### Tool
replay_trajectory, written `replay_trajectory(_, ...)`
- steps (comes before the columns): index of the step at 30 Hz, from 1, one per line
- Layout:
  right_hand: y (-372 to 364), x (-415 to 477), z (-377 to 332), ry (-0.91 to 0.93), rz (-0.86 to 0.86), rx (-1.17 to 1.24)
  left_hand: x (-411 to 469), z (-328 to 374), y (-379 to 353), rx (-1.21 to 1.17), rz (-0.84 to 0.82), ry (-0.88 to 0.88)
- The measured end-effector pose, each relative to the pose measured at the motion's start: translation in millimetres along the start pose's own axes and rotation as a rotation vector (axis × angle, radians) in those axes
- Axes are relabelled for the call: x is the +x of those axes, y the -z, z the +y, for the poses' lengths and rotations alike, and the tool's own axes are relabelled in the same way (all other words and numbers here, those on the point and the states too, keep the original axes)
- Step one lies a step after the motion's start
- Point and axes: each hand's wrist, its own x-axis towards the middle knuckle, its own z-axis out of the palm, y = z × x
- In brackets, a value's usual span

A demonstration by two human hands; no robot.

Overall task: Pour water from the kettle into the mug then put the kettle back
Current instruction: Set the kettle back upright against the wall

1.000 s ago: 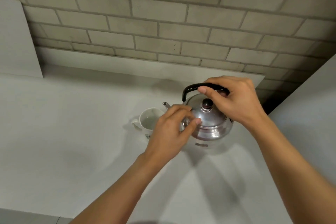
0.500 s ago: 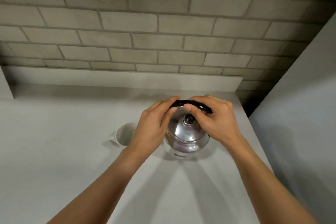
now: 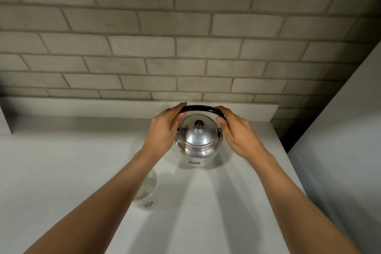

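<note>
A steel kettle (image 3: 199, 142) stands upright on the pale worktop (image 3: 61, 161) just above the middle of the frame, its lid and dark knob (image 3: 199, 124) facing up; its black handle (image 3: 201, 108) arches over the top, and both hands sit at the ends of that arch; the left hand (image 3: 165, 130) wraps the left end, fingers (image 3: 179, 108) curled over the handle and thumb against the kettle's shoulder; the right hand (image 3: 237, 132) closes on the right end, fingers over the top and thumb (image 3: 220, 119) tucked beneath, so each hand is pinching the handle rather than lying flat; whether the kettle's base bears fully on the worktop I cannot tell, though a shadow pools close beneath it.

The mug (image 3: 147, 189) sits lower and to the left of centre, largely hidden under the left forearm; water glints inside it; it stands well apart from the kettle.

Behind the kettle a low ledge (image 3: 103, 107) runs across the frame under a brick wall (image 3: 185, 37); a plain vertical panel (image 3: 340, 150) closes the right side, near the right hand; the worktop lies open to the left and along the bottom of the frame.

Count: one kettle, one mug, two hands.
</note>
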Motion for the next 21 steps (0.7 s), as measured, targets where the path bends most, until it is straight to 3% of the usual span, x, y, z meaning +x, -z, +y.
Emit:
replay_trajectory(9,-23.8,53.0,42.6,-0.135,-0.149,0.044,39.7,-42.5,-32.1,-0.094,-0.081,0.162)
replay_trajectory(21,-46.9,76.5,71.1,-0.14,-0.149,0.033,64.5,-69.8,-51.6,-0.077,-0.112,0.161)
